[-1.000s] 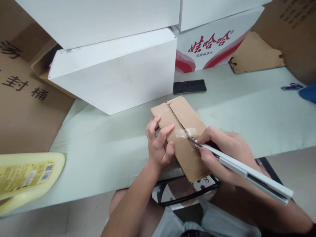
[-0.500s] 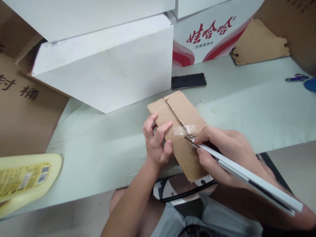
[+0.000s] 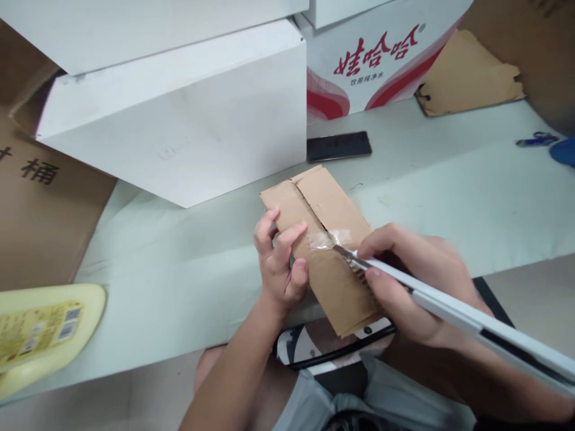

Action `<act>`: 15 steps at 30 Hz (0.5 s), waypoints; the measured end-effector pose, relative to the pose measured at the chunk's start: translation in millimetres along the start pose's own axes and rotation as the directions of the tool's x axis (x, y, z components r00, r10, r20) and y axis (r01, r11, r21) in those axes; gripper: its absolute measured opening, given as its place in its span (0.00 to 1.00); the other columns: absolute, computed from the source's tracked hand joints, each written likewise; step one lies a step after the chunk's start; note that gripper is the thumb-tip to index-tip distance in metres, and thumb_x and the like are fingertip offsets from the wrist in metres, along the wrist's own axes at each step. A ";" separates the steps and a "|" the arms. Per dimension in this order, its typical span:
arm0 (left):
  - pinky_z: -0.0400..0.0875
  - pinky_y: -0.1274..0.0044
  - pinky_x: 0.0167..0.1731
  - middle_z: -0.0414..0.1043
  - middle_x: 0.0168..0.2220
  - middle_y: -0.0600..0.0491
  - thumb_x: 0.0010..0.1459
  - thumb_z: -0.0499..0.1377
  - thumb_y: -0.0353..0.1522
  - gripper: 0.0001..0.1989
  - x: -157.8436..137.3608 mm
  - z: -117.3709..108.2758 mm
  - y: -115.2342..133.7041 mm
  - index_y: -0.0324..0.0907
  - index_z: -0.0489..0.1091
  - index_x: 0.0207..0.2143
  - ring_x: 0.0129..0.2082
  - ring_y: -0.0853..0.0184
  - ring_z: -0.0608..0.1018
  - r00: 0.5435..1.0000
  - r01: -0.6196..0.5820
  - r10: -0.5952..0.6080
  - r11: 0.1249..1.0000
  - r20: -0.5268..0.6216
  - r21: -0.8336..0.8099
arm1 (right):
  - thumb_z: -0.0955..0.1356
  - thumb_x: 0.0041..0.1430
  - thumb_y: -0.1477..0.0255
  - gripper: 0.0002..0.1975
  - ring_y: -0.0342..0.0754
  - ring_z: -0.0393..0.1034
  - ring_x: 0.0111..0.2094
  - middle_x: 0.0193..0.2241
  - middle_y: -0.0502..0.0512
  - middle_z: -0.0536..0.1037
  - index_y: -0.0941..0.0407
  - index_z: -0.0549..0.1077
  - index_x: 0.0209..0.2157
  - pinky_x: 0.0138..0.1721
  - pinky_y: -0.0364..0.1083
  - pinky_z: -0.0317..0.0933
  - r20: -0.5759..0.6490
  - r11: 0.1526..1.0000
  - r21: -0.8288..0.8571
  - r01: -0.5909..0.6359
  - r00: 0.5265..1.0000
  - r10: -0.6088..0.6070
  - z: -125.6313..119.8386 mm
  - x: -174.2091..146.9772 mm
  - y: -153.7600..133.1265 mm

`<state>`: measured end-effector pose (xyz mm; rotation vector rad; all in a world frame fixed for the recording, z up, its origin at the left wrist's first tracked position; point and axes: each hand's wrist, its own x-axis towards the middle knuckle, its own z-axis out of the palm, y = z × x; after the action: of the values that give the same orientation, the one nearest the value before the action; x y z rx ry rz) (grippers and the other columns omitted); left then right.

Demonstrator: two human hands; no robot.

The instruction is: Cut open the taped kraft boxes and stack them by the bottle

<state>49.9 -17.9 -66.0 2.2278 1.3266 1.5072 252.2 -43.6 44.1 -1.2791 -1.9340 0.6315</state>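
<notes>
A small flat brown cardboard box (image 3: 332, 287) lies tilted near the table's front edge, partly over it. Clear tape (image 3: 320, 240) crosses its long seam. My left hand (image 3: 284, 263) grips the box by its left side, with fingertips and thumb on its top face. In my right hand (image 3: 411, 281) is a long white-handled utility knife (image 3: 431, 299), fingers closed round it. Its narrow dark blade touches the box at the tape and seam. Ridged inner cardboard shows just below the blade. The handle's far end runs out of view at the right.
White boxes (image 3: 179, 120) and a red-and-white carton (image 3: 363, 66) stand at the back. A phone (image 3: 339, 146) lies before them. A yellow bottle (image 3: 49, 335) is at the left, a cardboard piece (image 3: 469, 75) and a purple-blue object (image 3: 536, 140) at the right.
The knife's blade has shifted from the box face below the tape onto the seam at the tape's edge. The left hand keeps its hold. The view has shifted slightly.
</notes>
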 end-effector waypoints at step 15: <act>0.65 0.53 0.62 0.60 0.64 0.41 0.69 0.44 0.43 0.22 0.0 -8.6 -3.7 0.46 0.70 0.55 0.65 0.48 0.67 1.000 -0.007 0.008 0.999 -0.016 0.034 | 0.67 0.57 0.70 0.11 0.48 0.68 0.25 0.24 0.45 0.66 0.48 0.61 0.40 0.29 0.48 0.62 -0.564 0.930 0.346 -0.124 0.764 0.312 2.6 30.7 63.9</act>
<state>40.8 -18.6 -63.8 2.2481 1.3600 1.5191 278.8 9.4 5.2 -1.3226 -1.1171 0.5039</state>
